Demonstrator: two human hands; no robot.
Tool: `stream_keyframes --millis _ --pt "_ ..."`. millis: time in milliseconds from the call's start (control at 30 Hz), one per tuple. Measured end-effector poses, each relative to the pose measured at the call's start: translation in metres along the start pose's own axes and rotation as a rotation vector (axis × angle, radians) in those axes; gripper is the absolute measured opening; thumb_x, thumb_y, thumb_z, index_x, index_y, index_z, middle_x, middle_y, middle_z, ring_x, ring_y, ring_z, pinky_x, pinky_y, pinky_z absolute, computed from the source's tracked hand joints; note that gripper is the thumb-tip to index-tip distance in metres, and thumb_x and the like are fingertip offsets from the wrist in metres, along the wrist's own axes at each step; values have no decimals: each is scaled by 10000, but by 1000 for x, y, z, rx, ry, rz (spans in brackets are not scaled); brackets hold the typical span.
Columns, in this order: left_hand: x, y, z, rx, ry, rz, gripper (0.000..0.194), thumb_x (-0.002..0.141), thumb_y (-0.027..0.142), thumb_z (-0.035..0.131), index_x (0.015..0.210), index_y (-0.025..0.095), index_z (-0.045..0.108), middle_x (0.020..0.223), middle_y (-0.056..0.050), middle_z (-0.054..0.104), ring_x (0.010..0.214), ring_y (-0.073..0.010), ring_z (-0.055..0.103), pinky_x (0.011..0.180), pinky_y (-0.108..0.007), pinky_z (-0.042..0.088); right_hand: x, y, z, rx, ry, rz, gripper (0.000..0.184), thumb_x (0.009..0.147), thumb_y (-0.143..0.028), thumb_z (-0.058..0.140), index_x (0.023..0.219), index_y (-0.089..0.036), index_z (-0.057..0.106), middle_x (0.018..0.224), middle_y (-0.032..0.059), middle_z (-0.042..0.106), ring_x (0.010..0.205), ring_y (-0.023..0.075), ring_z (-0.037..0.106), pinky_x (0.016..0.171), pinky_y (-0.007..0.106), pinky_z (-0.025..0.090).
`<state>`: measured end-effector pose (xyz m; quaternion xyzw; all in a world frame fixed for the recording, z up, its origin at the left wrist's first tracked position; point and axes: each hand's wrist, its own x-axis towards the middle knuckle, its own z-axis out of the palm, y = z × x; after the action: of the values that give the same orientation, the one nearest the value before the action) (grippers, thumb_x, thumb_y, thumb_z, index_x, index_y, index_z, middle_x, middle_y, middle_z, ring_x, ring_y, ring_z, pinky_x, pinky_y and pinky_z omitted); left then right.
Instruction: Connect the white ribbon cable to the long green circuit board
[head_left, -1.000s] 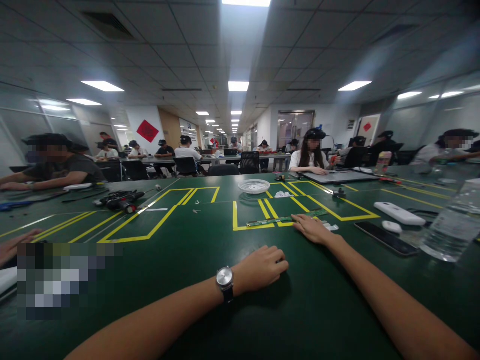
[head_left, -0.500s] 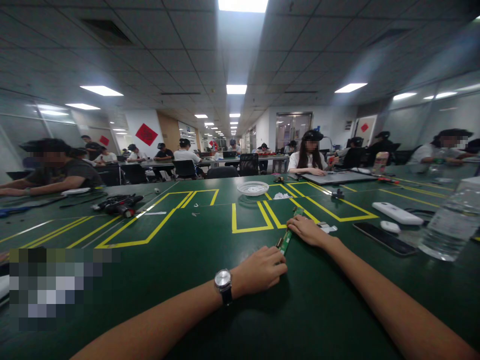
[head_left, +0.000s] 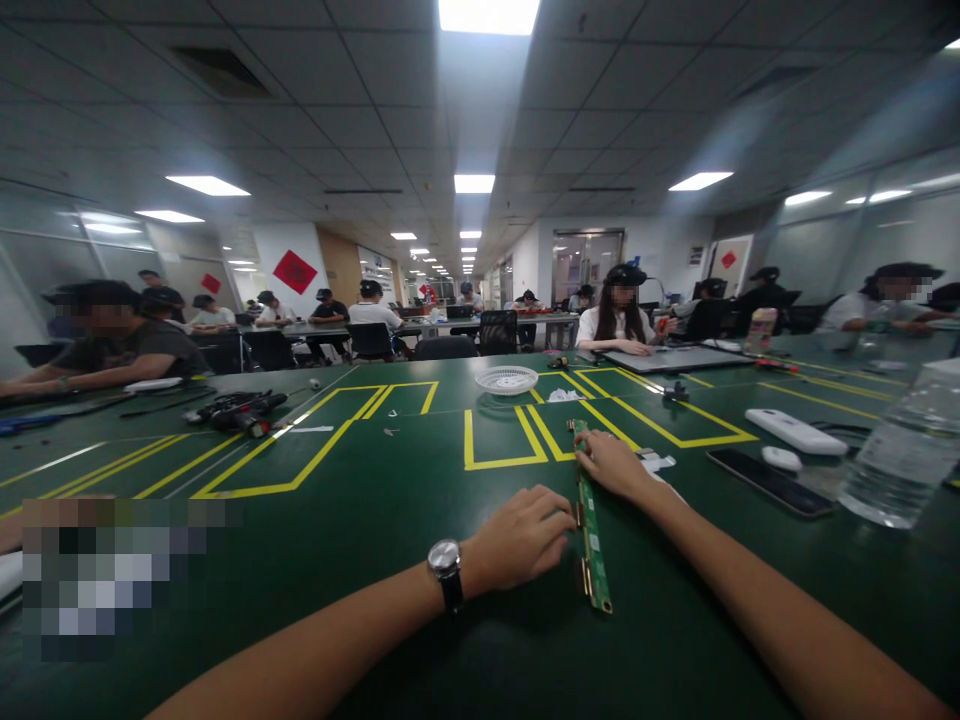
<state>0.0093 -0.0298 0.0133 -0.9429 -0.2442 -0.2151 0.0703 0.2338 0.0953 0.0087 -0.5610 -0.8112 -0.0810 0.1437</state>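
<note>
A long, narrow green circuit board [head_left: 592,545] with copper-coloured connectors along its left edge lies lengthwise on the green table [head_left: 450,640], its near end slightly to the right. My right hand [head_left: 611,462] grips it close to the far end, fingertips over the board. Beside the board's middle is my left hand [head_left: 521,535], wearing a wristwatch [head_left: 445,557]. Its fingers are loosely bent and apart, with the tips at the left edge; whether they touch the board I cannot tell.
Ahead is a white plastic basket [head_left: 507,381], with crumpled white paper [head_left: 564,396] near it. On the right are a phone [head_left: 769,482], a white device [head_left: 795,431] and a water bottle [head_left: 904,450]. Black gear [head_left: 238,410] lies left; a person [head_left: 619,315] sits opposite.
The circuit board has turned, its near end swinging right and toward me, out of my left hand. My left hand has barely moved; the right still holds the far part.
</note>
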Motion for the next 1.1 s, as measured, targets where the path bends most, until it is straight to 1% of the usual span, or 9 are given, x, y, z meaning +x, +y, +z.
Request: stream_keyframes --millis 133,200,267,433,600,767,900,1000,1100 --pt "0 -2 4 28 -47 -54 176 908 192 415 1027 173 544 1071 -69 558 993 -184 480 846 -312 402 0 -4 -2 -53 -16 175 474 870 -537 403 1104 -161 572 1063 157 615 985 282 574 796 357 417" --pt "0 -2 5 27 -70 -72 175 906 190 420 1031 174 541 1037 -66 564 968 -183 485 830 -311 403 -1 -4 1 -78 -76 190 558 835 -608 412 1088 -144 589 1072 176 603 997 306 573 812 383 419" --pt "0 -2 5 6 -71 -110 186 908 201 425 1061 175 528 1010 -59 568 946 -182 489 816 -309 404 -2 -4 3 -93 -123 175 570 823 -617 419 1061 -135 610 1075 186 594 991 314 579 815 393 423" --pt "-1 -2 4 -54 -53 -182 213 906 232 448 1104 176 501 1020 -57 570 943 -183 491 805 -304 408 -4 -1 2 -82 -149 105 441 832 -449 466 1139 -160 593 1090 176 591 966 303 598 808 381 431" --pt "-2 -4 5 -92 -50 -199 203 905 226 440 1089 174 507 1012 -54 569 935 -185 487 809 -309 406 -4 0 -1 -40 -167 109 491 776 -313 531 1244 -164 522 1123 165 590 979 280 597 802 339 431" --pt "-3 -3 3 -131 -48 -194 183 898 215 443 1053 173 530 1008 -54 571 917 -183 488 806 -312 407 -3 -3 -4 -19 -182 117 465 760 -287 543 1204 -150 554 1099 167 612 946 270 609 778 327 434" --pt "-3 -9 11 -256 -8 -240 194 879 205 465 1052 177 551 1007 -55 587 922 -183 503 827 -331 414 -3 -11 -11 3 -174 77 393 756 -255 540 1133 -170 615 1040 134 662 936 259 617 769 306 430" --pt "-2 -25 23 -560 103 -416 226 867 207 479 1074 164 560 1011 -63 608 913 -171 540 828 -320 434 -6 -26 -18 32 -168 39 351 767 -251 532 1093 -197 649 1014 108 685 923 242 624 737 280 428" --pt "1 -42 33 -978 260 -776 249 869 217 472 1084 125 558 996 -99 637 850 -153 581 736 -267 461 -11 -48 -24 60 -148 -27 325 761 -230 534 1055 -206 670 996 90 692 910 227 625 716 261 415"
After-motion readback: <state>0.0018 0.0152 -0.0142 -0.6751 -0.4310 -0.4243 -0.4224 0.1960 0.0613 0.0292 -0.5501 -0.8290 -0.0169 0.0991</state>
